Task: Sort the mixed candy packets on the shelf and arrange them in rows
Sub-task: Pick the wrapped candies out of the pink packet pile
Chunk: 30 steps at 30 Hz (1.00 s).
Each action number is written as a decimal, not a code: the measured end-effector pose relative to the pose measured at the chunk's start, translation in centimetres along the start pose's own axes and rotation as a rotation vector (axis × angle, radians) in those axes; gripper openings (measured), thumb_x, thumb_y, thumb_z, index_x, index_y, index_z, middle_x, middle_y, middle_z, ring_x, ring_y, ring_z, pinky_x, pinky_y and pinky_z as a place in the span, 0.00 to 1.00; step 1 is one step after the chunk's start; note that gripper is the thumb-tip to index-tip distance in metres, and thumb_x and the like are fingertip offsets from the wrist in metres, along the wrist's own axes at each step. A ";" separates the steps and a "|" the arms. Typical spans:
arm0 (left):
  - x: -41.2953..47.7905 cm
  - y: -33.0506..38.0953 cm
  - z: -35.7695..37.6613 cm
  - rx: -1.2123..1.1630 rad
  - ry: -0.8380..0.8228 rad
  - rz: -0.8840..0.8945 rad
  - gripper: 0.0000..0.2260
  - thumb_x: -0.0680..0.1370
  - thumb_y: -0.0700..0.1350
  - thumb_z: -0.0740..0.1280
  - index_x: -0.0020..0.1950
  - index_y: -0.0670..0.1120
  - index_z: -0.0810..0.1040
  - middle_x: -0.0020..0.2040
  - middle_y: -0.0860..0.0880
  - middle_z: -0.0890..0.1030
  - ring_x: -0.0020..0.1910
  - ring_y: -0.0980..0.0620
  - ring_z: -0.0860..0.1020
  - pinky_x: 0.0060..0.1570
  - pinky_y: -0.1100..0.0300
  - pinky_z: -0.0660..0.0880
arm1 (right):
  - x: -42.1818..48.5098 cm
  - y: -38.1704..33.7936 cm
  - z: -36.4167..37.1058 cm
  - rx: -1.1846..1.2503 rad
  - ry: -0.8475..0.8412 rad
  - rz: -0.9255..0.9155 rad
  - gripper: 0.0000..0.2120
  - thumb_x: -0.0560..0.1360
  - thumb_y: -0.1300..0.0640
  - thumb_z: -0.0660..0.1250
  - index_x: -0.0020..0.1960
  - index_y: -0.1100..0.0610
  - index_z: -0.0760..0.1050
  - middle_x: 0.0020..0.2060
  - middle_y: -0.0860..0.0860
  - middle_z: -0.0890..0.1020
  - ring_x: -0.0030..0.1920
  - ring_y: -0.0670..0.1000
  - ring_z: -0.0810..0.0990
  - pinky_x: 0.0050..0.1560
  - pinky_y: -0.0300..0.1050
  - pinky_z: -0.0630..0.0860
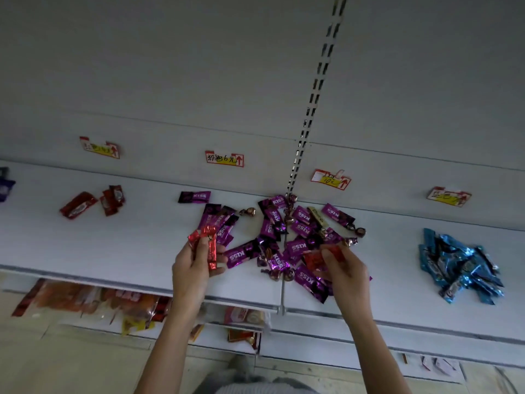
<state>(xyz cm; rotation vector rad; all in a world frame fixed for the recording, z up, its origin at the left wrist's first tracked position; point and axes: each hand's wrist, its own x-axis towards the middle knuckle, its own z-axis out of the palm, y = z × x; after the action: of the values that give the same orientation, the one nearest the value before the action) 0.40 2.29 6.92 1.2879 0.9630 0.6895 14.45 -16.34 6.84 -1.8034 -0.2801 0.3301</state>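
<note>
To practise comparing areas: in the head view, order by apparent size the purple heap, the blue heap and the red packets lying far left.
1. purple heap
2. blue heap
3. red packets, clearly smallest, though wide-angle edge distortion makes comparisons rough.

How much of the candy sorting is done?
Partly. Blue pile sits right, a few reds sit left. The left grip holds red packets; the right grip pinches a red wrapper. The purple heap is mixed with small candies, and no rows yet.

Purple packet [5, 184] cut off at left edge, lower-shelf goods [85, 302] blurred, outer tags [100, 148] unreadable, right hand [345, 271] covers part of a red packet [314, 258], left hand [193, 268] partly covers red bars [210, 243].
</note>
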 end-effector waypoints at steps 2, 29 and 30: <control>-1.6 0.1 -0.9 -0.043 0.034 -0.035 0.07 0.80 0.42 0.59 0.49 0.45 0.76 0.38 0.49 0.82 0.32 0.58 0.80 0.30 0.65 0.77 | -0.8 0.3 -0.2 -0.013 -0.032 -0.008 0.08 0.76 0.60 0.65 0.45 0.48 0.78 0.40 0.47 0.84 0.43 0.46 0.83 0.43 0.43 0.80; 8.6 1.5 -30.2 0.044 0.276 -0.029 0.12 0.75 0.37 0.68 0.50 0.54 0.75 0.47 0.47 0.82 0.49 0.47 0.81 0.57 0.47 0.74 | -6.6 -6.1 33.8 0.019 -0.338 -0.140 0.10 0.70 0.62 0.73 0.40 0.46 0.79 0.47 0.48 0.81 0.45 0.43 0.79 0.43 0.29 0.74; 9.8 1.3 -31.4 0.097 0.254 -0.038 0.11 0.75 0.38 0.68 0.49 0.55 0.75 0.48 0.48 0.82 0.51 0.47 0.80 0.58 0.46 0.73 | -6.8 -6.3 35.4 0.004 -0.314 -0.150 0.10 0.70 0.62 0.73 0.40 0.47 0.79 0.45 0.47 0.81 0.44 0.43 0.79 0.43 0.31 0.74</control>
<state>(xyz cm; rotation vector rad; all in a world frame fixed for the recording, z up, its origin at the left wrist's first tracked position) -22.73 25.71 6.13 1.2832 1.2374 0.7981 -5.00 14.63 4.99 -1.7121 -0.6314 0.5063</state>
